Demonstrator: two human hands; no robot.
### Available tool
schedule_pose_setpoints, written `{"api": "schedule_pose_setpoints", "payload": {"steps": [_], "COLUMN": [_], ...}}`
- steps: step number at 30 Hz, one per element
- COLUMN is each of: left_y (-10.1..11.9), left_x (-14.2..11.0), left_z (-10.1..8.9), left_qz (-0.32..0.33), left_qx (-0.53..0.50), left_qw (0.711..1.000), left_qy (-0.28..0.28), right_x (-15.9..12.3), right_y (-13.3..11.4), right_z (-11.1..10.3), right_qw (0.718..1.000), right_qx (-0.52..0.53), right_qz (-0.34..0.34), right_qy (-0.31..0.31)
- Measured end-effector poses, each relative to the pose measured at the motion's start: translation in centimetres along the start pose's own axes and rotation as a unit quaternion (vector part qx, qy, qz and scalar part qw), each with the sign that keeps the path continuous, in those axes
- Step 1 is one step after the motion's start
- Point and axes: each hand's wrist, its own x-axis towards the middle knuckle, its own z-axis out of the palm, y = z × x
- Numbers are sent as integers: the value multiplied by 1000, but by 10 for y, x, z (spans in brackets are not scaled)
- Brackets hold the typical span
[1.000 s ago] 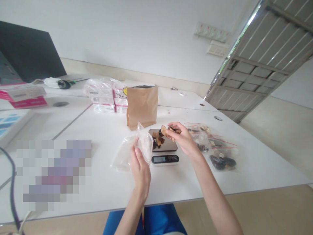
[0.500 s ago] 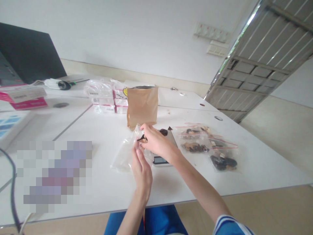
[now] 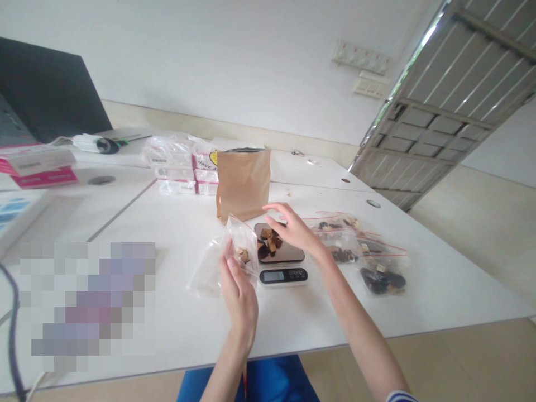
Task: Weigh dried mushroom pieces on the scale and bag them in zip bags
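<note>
Two hands: my left hand (image 3: 238,296) grips an upright clear plastic bag (image 3: 243,245); my right hand (image 3: 293,228), fingers spread and empty, is nearest the dried pieces (image 3: 268,244) on the digital scale (image 3: 283,275), at one o'clock from my left.

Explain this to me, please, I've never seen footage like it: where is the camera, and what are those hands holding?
These pictures come from a camera worn on a person's head, looking forward and down, so the two arms are that person's own. The left hand holds up a clear plastic bag with brown pieces inside. The right hand is open and empty, just above a digital scale, whose plate carries brown and dark pieces. Also on the white table are a brown paper bag, a stack of plastic-wrapped packets and, to the right, clear bags of dark pieces.
</note>
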Motion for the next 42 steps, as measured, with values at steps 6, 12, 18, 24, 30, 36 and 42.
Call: {"api": "schedule_pose_setpoints", "payload": {"steps": [6,12,18,24,30,36,42], "left_y": [1,-1,-6,-6,-5,-4,0], "left_x": [0,1,2,2,1,0,0], "left_z": [-1,0,0,0,1,0,2], "left_qz": [-2,-10,-3,-11,-10,-12,-7], "left_qx": [-9,-16,-30,-33,-31,-16,-3], "left_qw": [1000,1000,999,999,999,1000,1000], "left_qy": [6,10,10,6,6,-5,5], "right_x": [-12,-21,-27,-16,7,22,19], "right_y": [31,31,32,37,26,-41,-70], "right_z": [41,51,46,36,24,14,20], "right_qw": [976,977,974,973,978,879,967], "right_qx": [-183,-207,-227,-219,-15,422,154], "right_qz": [57,28,-1,-20,91,203,187], "right_qy": [-100,-40,13,72,189,88,-74]}}
